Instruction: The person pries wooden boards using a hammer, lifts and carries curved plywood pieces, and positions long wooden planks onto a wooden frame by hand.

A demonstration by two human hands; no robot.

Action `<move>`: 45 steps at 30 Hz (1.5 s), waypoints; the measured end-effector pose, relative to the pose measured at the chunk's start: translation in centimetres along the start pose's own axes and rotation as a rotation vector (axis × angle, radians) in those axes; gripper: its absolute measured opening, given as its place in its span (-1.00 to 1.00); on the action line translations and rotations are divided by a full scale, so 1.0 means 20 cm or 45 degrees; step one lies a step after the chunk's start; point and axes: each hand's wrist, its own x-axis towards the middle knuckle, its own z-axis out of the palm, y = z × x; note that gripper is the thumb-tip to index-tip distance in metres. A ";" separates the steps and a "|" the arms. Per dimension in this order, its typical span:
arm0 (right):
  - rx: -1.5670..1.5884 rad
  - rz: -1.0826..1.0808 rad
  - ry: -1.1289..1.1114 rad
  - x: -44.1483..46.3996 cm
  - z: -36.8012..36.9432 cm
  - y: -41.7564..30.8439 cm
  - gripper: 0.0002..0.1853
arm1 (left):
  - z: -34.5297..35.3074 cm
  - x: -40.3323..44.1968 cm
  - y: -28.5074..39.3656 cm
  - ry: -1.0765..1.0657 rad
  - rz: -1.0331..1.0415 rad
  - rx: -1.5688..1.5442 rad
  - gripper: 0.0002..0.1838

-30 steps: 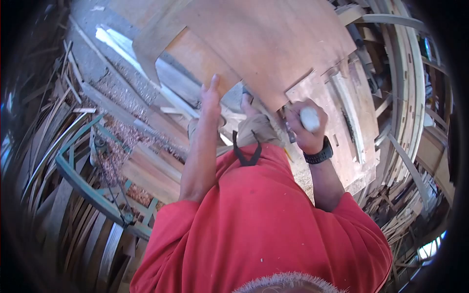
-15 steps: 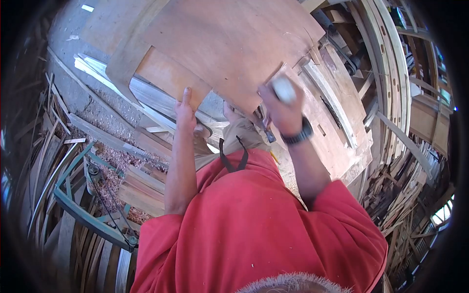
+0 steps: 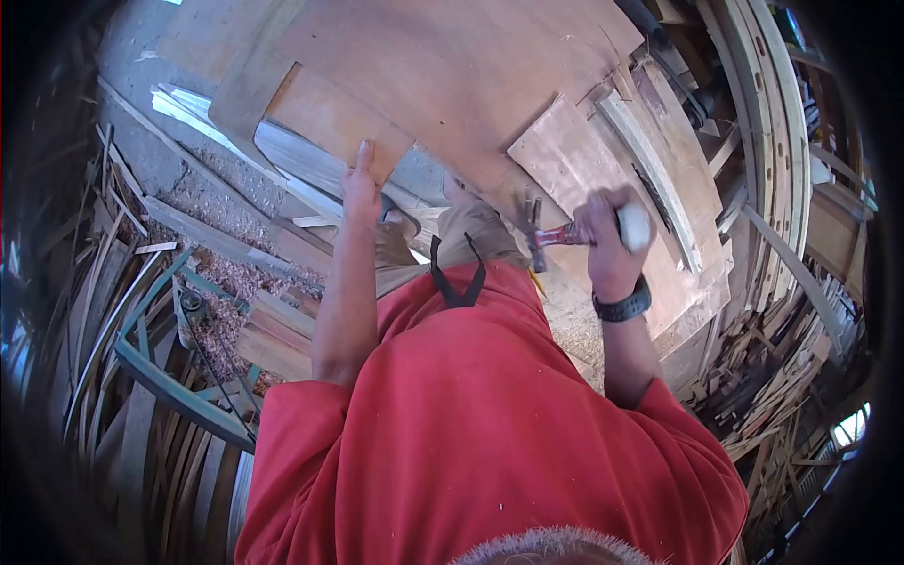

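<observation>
My left hand [image 3: 362, 184] is closed on the near edge of a small thin wood panel [image 3: 330, 118], thumb on top and fingers hidden underneath. This panel lies against a larger reddish plywood sheet [image 3: 443, 85]. Off to the right, my right hand [image 3: 607, 231] is wrapped around a hammer [image 3: 560, 234] with a red handle. Its metal head points left, above the sheet's near edge. A white rounded thing [image 3: 636, 228] shows at the handle end by my fist; I cannot tell whether it belongs to the hammer.
A rectangular board [image 3: 574, 155] and a pale wood strip [image 3: 650, 179] lie on the right-hand panels. On the left stands a green-framed machine [image 3: 179, 395] among wood shavings [image 3: 235, 273]. Scrap strips [image 3: 763, 377] are heaped at right, beneath long curved slats [image 3: 767, 122].
My right hand has moved right and toward me. The hammer has swung so its head points left instead of down toward my body. My left hand keeps its hold on the panel.
</observation>
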 end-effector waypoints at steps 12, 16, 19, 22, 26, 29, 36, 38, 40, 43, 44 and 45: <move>-0.606 -0.333 -0.239 0.70 0.65 0.18 -0.71 | 0.04 -0.03 0.04 0.059 -0.010 0.032 -0.46; -0.372 -0.226 -0.207 0.48 0.49 0.03 -0.78 | -0.02 0.04 -0.03 0.137 0.004 0.132 -0.45; -0.282 -0.185 -0.190 0.33 0.38 0.01 -0.80 | 0.02 0.06 -0.04 0.104 0.208 0.082 -0.41; -0.479 -0.490 -0.282 0.09 0.16 0.07 -0.87 | 0.03 0.04 0.00 0.227 0.007 0.171 -0.40; -0.279 -0.294 -0.222 0.08 0.16 0.05 -0.88 | -0.06 0.00 -0.09 0.156 0.188 0.140 -0.40; -0.356 -0.152 -0.200 0.24 0.35 -0.04 -0.84 | -0.03 0.07 -0.05 0.071 0.156 0.181 -0.41; -0.444 -0.095 -0.236 0.44 0.43 -0.03 -0.79 | -0.02 0.06 -0.05 0.085 0.074 0.077 -0.54; -0.479 -0.054 -0.151 0.60 0.41 0.04 -0.76 | -0.01 0.03 -0.03 0.001 0.083 0.061 -0.50; -0.709 -0.107 -0.259 0.73 0.38 0.08 -0.71 | 0.00 0.03 0.02 -0.105 0.103 0.058 -0.47; -0.404 0.234 -0.319 0.65 0.11 -0.13 -0.76 | -0.01 -0.01 0.01 0.028 -0.061 0.112 -0.48; -0.221 0.246 -0.242 0.63 0.03 -0.15 -0.78 | -0.01 0.01 0.02 -0.016 -0.006 0.118 -0.48; -0.036 0.258 -0.162 0.62 -0.03 -0.17 -0.81 | 0.00 0.01 0.02 -0.058 0.048 0.127 -0.49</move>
